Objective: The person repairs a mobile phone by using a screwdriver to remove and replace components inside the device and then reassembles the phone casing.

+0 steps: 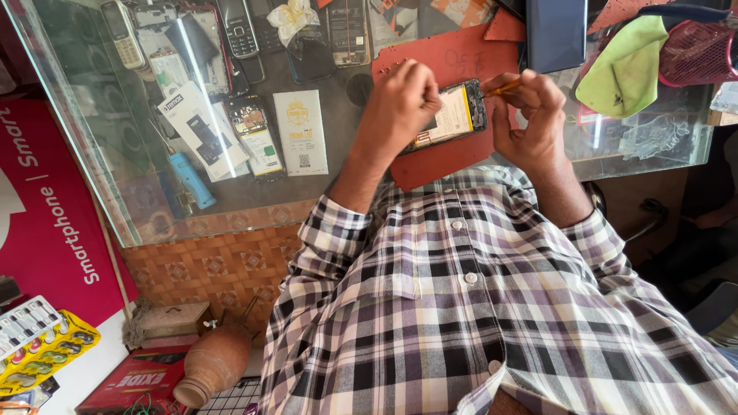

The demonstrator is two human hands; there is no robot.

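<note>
I'm seeing an opened phone, back cover off, yellow-white battery showing, sitting in the upper centre of the frame on a red mat on the glass counter. The left hand is coming in from lower left, wrist bent, fingers curled down and closing on the phone's left end, pinning it at a tilt. The right hand is reaching in from lower right, thumb and forefinger pinching a thin orange tool, its tip touching the phone's right edge. Both forearms are rising out of rolled checked shirt sleeves, filling the lower centre.

Edges: the mat's lower edge is running just under the phone, close to the counter's near edge; bare glass is lying just right of the right hand. A dark blue flat case is sitting above the right hand, near it. A green cloth and a pink mesh basket are crowding the upper right, well apart from the phone.

Left of the mat, under the glass, I'm seeing old phones, white battery packs and a blue tool, all below the pane. A red banner is covering the left edge; a clay pot is lying at the lower left.
</note>
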